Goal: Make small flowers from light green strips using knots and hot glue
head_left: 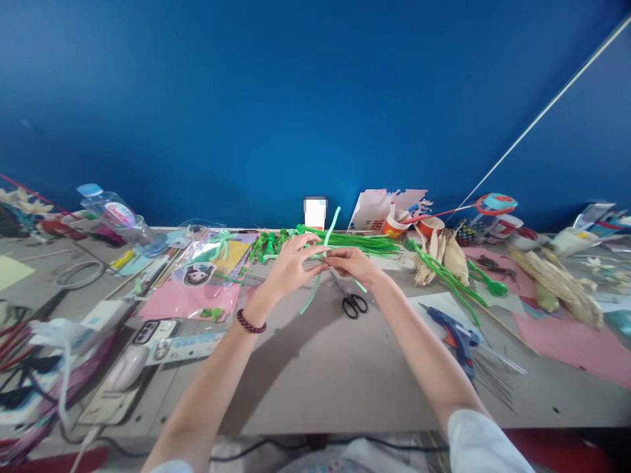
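Pale green pipe cleaner (332, 228) slants through the frame's centre, jutting above and below my grip; my right hand (353, 264) pinches it between thumb and finger, my left hand (296, 264) curls beside it, whether gripping I cannot tell.

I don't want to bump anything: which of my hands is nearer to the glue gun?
Right. Your right hand is beyond and left of the glue gun, apart from it; your left hand is farther left still.
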Available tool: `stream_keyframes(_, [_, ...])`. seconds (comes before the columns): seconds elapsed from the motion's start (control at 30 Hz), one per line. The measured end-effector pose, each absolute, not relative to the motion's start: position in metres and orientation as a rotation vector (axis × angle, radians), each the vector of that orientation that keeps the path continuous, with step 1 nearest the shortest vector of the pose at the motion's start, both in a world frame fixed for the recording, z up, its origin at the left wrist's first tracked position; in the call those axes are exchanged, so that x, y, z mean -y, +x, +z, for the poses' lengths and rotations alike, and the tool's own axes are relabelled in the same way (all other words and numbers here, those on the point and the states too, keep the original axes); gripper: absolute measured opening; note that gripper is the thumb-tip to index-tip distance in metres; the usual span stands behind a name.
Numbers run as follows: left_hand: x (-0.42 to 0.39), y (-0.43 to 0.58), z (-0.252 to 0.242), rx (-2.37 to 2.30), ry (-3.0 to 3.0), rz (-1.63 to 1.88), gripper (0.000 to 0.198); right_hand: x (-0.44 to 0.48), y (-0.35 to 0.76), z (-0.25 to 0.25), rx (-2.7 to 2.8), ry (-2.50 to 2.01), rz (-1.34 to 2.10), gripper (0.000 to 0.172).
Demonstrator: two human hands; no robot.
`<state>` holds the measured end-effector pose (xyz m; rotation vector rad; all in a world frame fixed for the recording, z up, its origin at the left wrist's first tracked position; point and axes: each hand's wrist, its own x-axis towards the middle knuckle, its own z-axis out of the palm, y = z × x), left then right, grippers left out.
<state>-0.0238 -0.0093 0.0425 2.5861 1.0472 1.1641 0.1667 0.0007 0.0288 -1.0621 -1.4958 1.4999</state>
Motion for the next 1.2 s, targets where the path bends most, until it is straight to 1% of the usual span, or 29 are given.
stream_keyframes(0.13, [0.006,-0.022,0.035,-1.084,2.724,1.191,0.035,0.0,0.166,0.029,1.449,-1.062,1.501,0.03])
stream_keyframes(0.4, [0.004,-0.016,0.023,-0.983,2.598,1.252,0.037,0.0,0.164,0.028,1.36,-1.003,1.547,0.021])
stream_keyframes(0.53, [0.005,-0.012,0.019,-0.942,2.484,1.265,0.032,0.002,0.163,0.032,1.306,-1.006,1.605,0.02])
stream_keyframes(0.7, [0.008,-0.005,0.016,-0.925,2.288,1.324,0.035,0.009,0.159,0.042,1.225,-1.008,1.652,0.022])
stream_keyframes(0.87, [0.008,0.0,0.008,-0.874,2.078,1.411,0.032,0.01,0.158,0.043,1.201,-1.007,1.643,0.022])
stream_keyframes(1.03, [0.009,0.005,0.003,-0.991,1.907,1.393,0.035,0.009,0.157,0.041,1.139,-0.99,1.62,0.02])
stream_keyframes(1.2, [0.011,0.009,0.008,-0.908,1.707,1.378,0.037,0.012,0.158,0.044,1.11,-0.94,1.676,0.02])
